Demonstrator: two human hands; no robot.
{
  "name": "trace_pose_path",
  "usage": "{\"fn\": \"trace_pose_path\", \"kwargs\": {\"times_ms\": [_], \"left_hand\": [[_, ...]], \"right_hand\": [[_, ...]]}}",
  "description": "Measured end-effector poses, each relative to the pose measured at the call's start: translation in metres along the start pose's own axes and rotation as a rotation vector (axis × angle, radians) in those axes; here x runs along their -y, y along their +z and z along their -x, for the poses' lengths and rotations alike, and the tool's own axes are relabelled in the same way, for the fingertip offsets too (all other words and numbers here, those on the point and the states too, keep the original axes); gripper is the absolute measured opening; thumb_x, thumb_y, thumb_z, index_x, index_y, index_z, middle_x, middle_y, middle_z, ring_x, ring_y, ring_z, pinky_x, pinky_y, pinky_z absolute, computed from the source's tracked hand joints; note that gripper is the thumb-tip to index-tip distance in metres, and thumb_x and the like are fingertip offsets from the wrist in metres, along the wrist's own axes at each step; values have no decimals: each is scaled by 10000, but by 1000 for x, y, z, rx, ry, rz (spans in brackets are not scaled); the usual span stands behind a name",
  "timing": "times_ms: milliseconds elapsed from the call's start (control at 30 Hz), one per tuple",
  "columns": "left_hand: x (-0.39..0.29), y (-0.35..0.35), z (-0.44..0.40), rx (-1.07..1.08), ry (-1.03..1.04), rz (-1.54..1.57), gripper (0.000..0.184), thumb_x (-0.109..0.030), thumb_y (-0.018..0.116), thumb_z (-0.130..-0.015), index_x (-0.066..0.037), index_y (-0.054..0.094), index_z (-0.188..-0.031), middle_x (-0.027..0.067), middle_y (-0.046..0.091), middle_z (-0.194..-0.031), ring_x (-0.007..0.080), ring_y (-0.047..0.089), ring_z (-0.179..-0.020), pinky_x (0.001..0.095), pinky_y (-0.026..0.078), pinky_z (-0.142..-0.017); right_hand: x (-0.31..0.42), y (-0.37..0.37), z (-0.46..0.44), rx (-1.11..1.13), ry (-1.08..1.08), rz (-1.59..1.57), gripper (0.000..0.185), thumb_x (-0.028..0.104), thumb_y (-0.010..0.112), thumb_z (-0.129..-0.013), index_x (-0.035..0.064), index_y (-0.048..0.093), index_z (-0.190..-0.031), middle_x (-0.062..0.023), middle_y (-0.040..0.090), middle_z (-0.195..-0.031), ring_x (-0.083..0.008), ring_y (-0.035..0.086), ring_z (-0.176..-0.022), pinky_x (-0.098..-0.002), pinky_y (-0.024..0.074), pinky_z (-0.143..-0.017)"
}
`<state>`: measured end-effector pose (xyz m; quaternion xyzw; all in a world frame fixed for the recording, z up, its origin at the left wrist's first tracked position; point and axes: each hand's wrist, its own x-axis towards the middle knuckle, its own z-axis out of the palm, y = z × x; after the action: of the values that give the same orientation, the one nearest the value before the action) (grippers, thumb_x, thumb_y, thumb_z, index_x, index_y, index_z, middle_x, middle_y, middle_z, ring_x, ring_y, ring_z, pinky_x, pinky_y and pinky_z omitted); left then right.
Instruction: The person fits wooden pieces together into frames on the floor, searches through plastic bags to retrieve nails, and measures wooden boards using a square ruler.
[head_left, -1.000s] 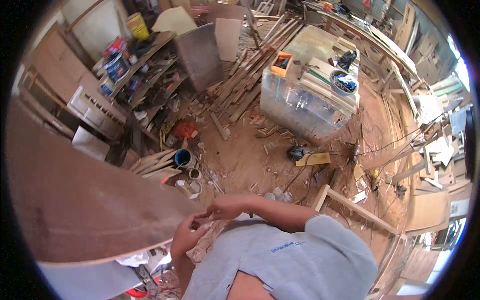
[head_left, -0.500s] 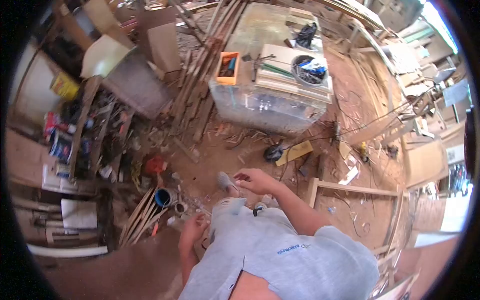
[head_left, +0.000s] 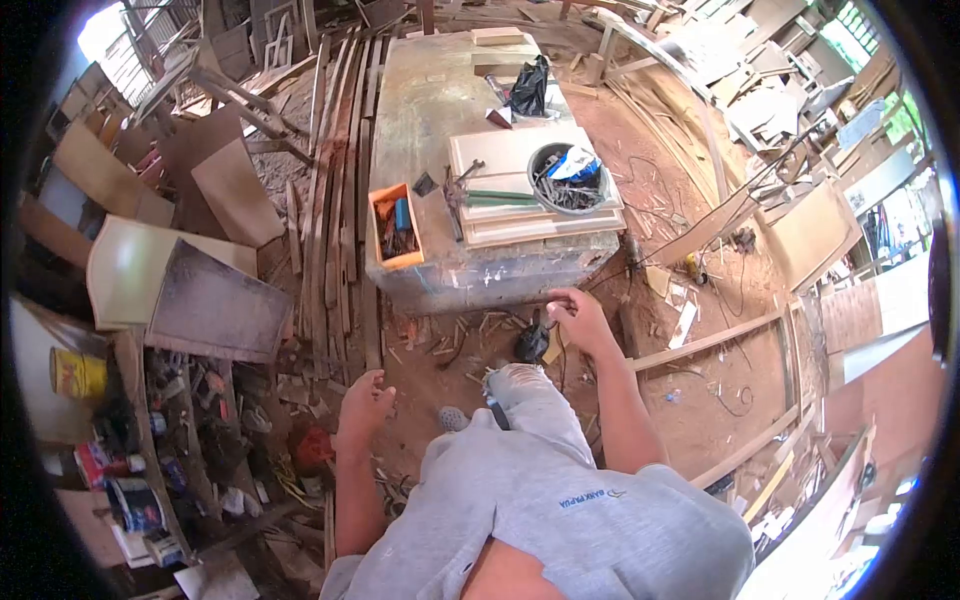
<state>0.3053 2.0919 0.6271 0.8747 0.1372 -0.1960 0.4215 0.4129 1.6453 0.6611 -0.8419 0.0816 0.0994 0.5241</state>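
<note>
My left hand (head_left: 367,405) is held out over the littered floor, its fingers loosely spread with nothing in them. Farther forward, my right hand (head_left: 582,320) hovers near the front edge of the workbench (head_left: 420,110), fingers slightly bent and apart, holding nothing. Closest to it in the picture is a small black object (head_left: 532,342) on the ground. On the bench stand an orange box (head_left: 417,222) of tools and a grey tub (head_left: 563,208) with metal pieces and a blue-white packet. The tub rests on stacked pale panels (head_left: 490,150), beside a hammer (head_left: 452,212).
Long planks (head_left: 350,150) lie left of the bench. Boards (head_left: 220,300) and a yellow tin (head_left: 78,372) stand farther left. A wooden frame (head_left: 710,340) lies at the right, with cables and wood scraps over the dirt floor.
The view has swung and moved closer to the bench. Both hands have come forward, and my right hand now appears near the bench edge. A different leg is stretched ahead.
</note>
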Motion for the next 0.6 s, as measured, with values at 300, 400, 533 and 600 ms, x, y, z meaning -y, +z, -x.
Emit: {"fn": "trace_pose_path", "kwargs": {"times_ms": [300, 400, 533, 600], "left_hand": [[-18, 26, -122, 97, -54, 80, 492, -213, 786, -915, -4, 657, -1341, 185, 746, -1209, 290, 752, -989, 400, 585, -905], [-45, 31, -165, 116, -104, 29, 485, -204, 787, -908, -4, 661, -1332, 191, 750, -1189, 308, 752, -1010, 412, 584, -911], [-76, 29, -203, 101, -159, 19, 462, -196, 774, -907, 2, 663, -1309, 212, 744, -1175, 353, 743, -1046, 434, 581, -908], [-83, 30, -214, 83, -181, 23, 454, -209, 764, -909, 1, 665, -1299, 220, 740, -1177, 375, 736, -1058, 442, 578, -907]], "right_hand": [[-35, 2, -194, -41, 114, -244, 291, 113, 712, -969, -21, 704, -1227, -72, 758, -984, -129, 705, -929, -299, 566, -861], [-4, -17, -292, -70, -4, -160, 272, 108, 698, -985, -31, 699, -1219, -82, 757, -962, -129, 704, -898, -289, 567, -844], [34, -22, -410, -111, -1, -280, 255, 121, 685, -1003, -45, 698, -1196, -92, 756, -957, -133, 711, -884, -276, 569, -812], [42, -10, -451, -59, -15, -215, 244, 127, 689, -1002, -41, 704, -1178, -97, 754, -965, -142, 713, -885, -285, 573, -817]]}}
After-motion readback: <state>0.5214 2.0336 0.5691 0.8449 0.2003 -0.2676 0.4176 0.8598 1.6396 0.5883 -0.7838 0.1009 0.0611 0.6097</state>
